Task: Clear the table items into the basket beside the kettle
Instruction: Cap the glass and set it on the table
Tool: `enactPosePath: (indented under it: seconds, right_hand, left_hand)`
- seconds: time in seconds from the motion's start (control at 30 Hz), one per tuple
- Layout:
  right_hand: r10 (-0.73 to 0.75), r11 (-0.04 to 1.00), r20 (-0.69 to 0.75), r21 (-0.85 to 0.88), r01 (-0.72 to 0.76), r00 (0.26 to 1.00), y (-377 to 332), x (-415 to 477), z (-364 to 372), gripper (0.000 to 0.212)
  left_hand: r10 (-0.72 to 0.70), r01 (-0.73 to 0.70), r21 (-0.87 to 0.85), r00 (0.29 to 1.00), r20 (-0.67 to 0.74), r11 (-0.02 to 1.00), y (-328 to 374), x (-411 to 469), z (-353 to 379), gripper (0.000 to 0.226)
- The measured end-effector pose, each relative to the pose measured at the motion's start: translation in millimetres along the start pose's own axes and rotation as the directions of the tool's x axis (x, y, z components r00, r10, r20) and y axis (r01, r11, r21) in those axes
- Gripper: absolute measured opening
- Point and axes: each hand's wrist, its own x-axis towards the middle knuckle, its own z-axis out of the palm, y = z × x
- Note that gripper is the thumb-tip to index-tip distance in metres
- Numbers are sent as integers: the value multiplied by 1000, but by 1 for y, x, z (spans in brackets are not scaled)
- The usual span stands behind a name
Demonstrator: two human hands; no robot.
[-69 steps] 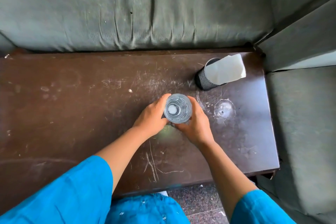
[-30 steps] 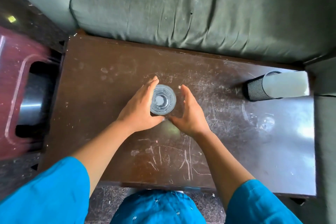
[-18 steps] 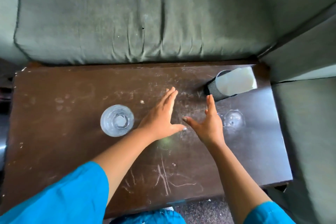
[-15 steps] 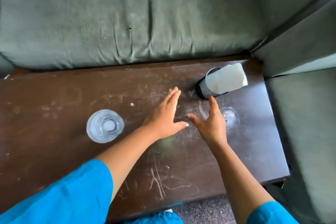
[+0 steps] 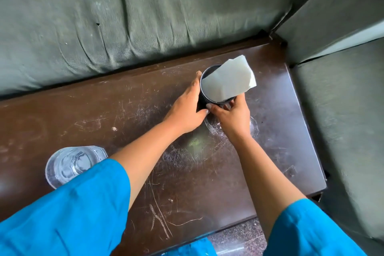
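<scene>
Black mesh cup (image 5: 204,97) with white paper (image 5: 227,83) sticking out, upright at the far right of the bench (image 5: 145,110). Cupped from both sides: left hand (image 5: 186,108) flat against its left wall, right hand (image 5: 233,116) at its near side, fingers (image 5: 209,106) curled onto the base. Two-handed hold probably to keep cup and loose paper steady for lifting. Clear glass (image 5: 70,165) near left, well apart, partly behind a blue sleeve (image 5: 68,214). No basket or kettle visible. Green sofa (image 5: 124,16) beyond.

Living room: sofa (image 5: 145,16), coffee table (image 5: 280,131)
</scene>
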Motion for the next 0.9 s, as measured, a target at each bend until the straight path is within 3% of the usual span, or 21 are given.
enactPosePath:
  seconds: [0.2, 0.47, 0.6, 0.77, 0.9]
  right_hand:
    - [-41, 999, 3, 19, 41, 999, -6, -7, 10, 54]
    - [-150, 966, 118, -193, 171, 982, -8, -47, 37, 45]
    - [-185, 949, 186, -222, 224, 965, -10, -75, 54, 47]
    - [-184, 940, 268, -233, 249, 946, -19, -112, 79, 48]
    - [-171, 935, 291, -253, 248, 941, -15, -141, 98, 46]
  left_hand:
    - [-15, 8, -89, 997, -75, 996, -14, -7, -4, 91]
    - [-27, 16, -77, 989, -144, 997, -48, -48, -43, 83]
    - [37, -36, 6, 986, -160, 999, -61, -77, -68, 83]
    - [16, 5, 109, 981, -194, 994, -80, -122, -97, 81]
    - [42, -1, 274, 989, -144, 962, -93, -150, -108, 79]
